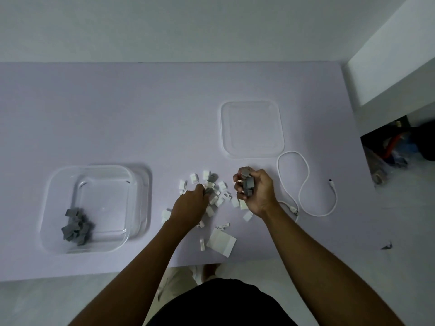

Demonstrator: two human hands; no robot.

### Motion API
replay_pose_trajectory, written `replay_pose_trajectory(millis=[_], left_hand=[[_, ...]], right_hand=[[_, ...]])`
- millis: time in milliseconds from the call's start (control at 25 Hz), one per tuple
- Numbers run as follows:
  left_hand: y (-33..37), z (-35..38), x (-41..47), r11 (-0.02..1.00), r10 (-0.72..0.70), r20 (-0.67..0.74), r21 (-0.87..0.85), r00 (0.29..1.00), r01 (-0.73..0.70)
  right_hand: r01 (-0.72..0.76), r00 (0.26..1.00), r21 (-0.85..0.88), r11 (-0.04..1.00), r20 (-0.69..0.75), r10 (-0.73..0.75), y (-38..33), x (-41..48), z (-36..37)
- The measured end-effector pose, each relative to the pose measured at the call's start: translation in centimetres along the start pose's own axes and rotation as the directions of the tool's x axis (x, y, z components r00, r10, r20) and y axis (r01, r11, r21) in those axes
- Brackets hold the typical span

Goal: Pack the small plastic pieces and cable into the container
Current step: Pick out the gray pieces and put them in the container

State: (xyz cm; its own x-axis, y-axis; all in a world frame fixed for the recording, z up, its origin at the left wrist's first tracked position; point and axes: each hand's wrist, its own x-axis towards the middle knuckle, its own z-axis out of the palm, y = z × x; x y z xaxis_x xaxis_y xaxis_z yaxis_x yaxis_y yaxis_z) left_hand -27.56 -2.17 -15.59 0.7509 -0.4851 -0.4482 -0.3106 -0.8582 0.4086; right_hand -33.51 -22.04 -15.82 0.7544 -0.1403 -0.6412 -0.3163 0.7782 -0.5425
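Observation:
A clear plastic container (58,184) stands at the left of the table with several grey pieces (76,227) in its near-left corner. A loose pile of white and grey plastic pieces (217,187) lies in the middle. My left hand (188,208) rests on the pile, its fingertips pinching a grey piece (208,191). My right hand (255,189) is raised just right of the pile, closed around several grey pieces (248,182). A white cable (304,184) lies looped to the right of my right hand, untouched.
The clear lid (251,129) lies flat behind the pile, at the right. A white square card (221,242) sits near the table's front edge. The table's right edge borders a white ledge and floor clutter (397,147).

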Motion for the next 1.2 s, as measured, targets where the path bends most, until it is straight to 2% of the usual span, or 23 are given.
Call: replay_pose_trajectory(millis=[80, 160, 200, 280, 320, 400, 440, 520, 600, 680, 760, 840, 960, 1040, 1120, 1200], left_hand=[[-0.5, -0.5, -0.3, 1.000, 0.014, -0.019, -0.015, 1.000, -0.014], [-1.1, -1.0, -0.5, 0.999, 0.015, -0.036, -0.028, 0.999, -0.016], [-1.6, -1.3, -0.7, 0.999, 0.014, -0.047, -0.033, 0.999, -0.015], [-2.7, -2.0, -0.8, 0.999, 0.008, -0.077, -0.041, 0.997, -0.011], [-3.2, -2.4, -1.0, 0.999, -0.002, -0.086, -0.049, 0.996, -0.002], [-4.2, -3.5, -1.7, 0.998, -0.022, -0.108, -0.063, 0.994, 0.016], [-4.7, -4.1, -2.2, 0.997, -0.038, -0.122, -0.070, 0.992, 0.030], [-5.6, -5.6, -3.4, 0.992, -0.073, -0.162, -0.117, 0.984, 0.055], [-6.9, -7.3, -4.8, 0.976, -0.115, -0.197, -0.203, 0.974, 0.075], [-9.0, -9.0, -5.9, 0.962, -0.188, -0.230, -0.241, 0.955, 0.131], [-12.2, -10.2, -6.8, 0.951, -0.263, -0.188, -0.214, 0.946, 0.222], [-15.9, -11.2, -8.1, 0.956, -0.293, -0.073, -0.043, 0.953, 0.291], [-21.9, -11.4, -10.0, 0.934, -0.214, -0.016, 0.290, 0.977, 0.209], [-24.2, -11.9, -10.7, 0.887, -0.288, -0.018, 0.373, 0.957, 0.274], [-24.9, -12.9, -11.1, 0.860, -0.340, 0.003, 0.406, 0.941, 0.309], [-25.9, -13.3, -10.8, 0.845, -0.321, 0.010, 0.454, 0.947, 0.282]], right_hand=[[0.035, 0.994, -0.133, 0.991, -0.097, -0.048, 0.1, 0.5, 0.8], [0.055, 0.958, -0.434, 0.899, -0.230, -0.169, 0.6, 1.7, 1.6], [0.080, 0.933, -0.616, 0.783, -0.230, -0.277, 1.0, 2.4, 1.9], [0.124, 0.907, -0.882, 0.455, -0.085, -0.412, 1.9, 3.7, 2.2], [0.119, 0.921, -0.937, 0.328, -0.020, -0.389, 2.3, 4.0, 2.6], [0.084, 0.948, -0.985, 0.151, 0.033, -0.316, 2.9, 4.5, 3.0], [0.073, 0.951, -0.994, 0.087, 0.043, -0.308, 3.2, 4.7, 3.2], [0.056, 0.941, -0.998, 0.025, 0.045, -0.335, 3.8, 5.0, 3.3], [0.036, 0.917, -0.998, 0.050, 0.013, -0.399, 4.3, 4.9, 3.6], [0.060, 0.878, -0.976, 0.207, -0.047, -0.477, 4.5, 4.5, 4.5], [0.113, 0.858, -0.920, 0.376, -0.101, -0.504, 5.1, 3.9, 6.4], [0.135, 0.862, -0.859, 0.494, -0.144, -0.486, 6.0, 3.3, 9.3], [0.158, 0.905, -0.741, 0.653, -0.155, -0.395, 8.2, 2.1, 15.0], [0.173, 0.942, -0.653, 0.737, -0.109, -0.317, 9.8, 1.2, 19.1], [0.174, 0.967, -0.625, 0.761, -0.039, -0.253, 11.8, 0.5, 23.3], [0.131, 0.988, -0.618, 0.775, 0.015, -0.155, 14.1, 0.2, 26.9]])
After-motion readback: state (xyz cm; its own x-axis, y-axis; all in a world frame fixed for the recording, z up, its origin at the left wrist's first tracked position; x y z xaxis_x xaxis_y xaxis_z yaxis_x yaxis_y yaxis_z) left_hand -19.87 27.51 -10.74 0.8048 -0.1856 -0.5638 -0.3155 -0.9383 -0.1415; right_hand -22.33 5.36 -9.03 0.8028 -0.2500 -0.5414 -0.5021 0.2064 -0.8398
